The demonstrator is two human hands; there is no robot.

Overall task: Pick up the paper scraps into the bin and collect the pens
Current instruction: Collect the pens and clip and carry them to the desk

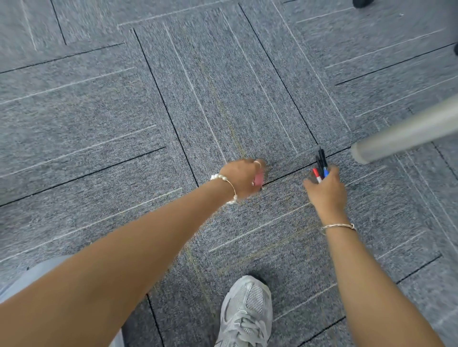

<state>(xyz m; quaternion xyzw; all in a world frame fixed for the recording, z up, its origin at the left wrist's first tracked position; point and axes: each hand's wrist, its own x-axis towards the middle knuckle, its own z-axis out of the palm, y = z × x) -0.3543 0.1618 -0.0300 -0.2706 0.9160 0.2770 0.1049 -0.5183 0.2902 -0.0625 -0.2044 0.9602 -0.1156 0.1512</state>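
My right hand [327, 190] grips a bundle of pens [321, 164] with black barrels and red and blue ends, pointing away from me just above the carpet. My left hand [241, 177] is low over the grey carpet, fingers curled around a small pink object [259, 178]; blur keeps me from telling what it is. No paper scraps and no bin appear in this view.
A grey metal table leg [401, 135] slants in from the right and ends close to the pens. My grey sneaker [246, 312] stands at the bottom centre. Dark chair casters [361, 3] sit at the top right. Grey carpet tiles [124, 111] cover the floor.
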